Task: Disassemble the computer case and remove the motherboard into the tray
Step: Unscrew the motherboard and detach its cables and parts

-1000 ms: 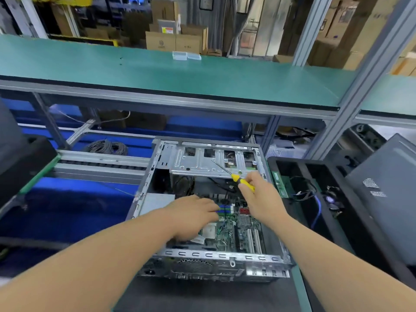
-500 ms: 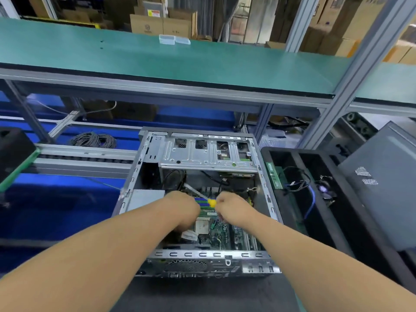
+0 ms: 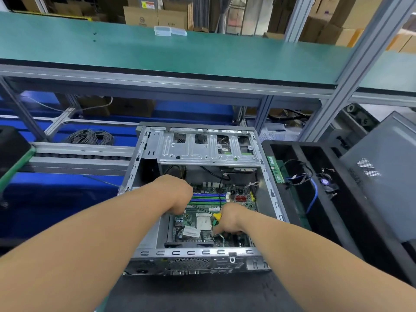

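My right hand (image 3: 227,218) has its grip closed on the yellow screwdriver (image 3: 216,216) above the motherboard (image 3: 203,224), still inside the computer case (image 3: 198,253) near the tabletop's front edge, my left hand (image 3: 177,194) curled beside it, so I should seat the tip squarely before turning.

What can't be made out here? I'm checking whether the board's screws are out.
Head view only:
- Screwdriver tip and the screw under it: hidden by the left hand.
- Right hand fingers: curled out of sight.
- Motherboard screws: too small.
- Tray right end: hidden behind the grey panel.
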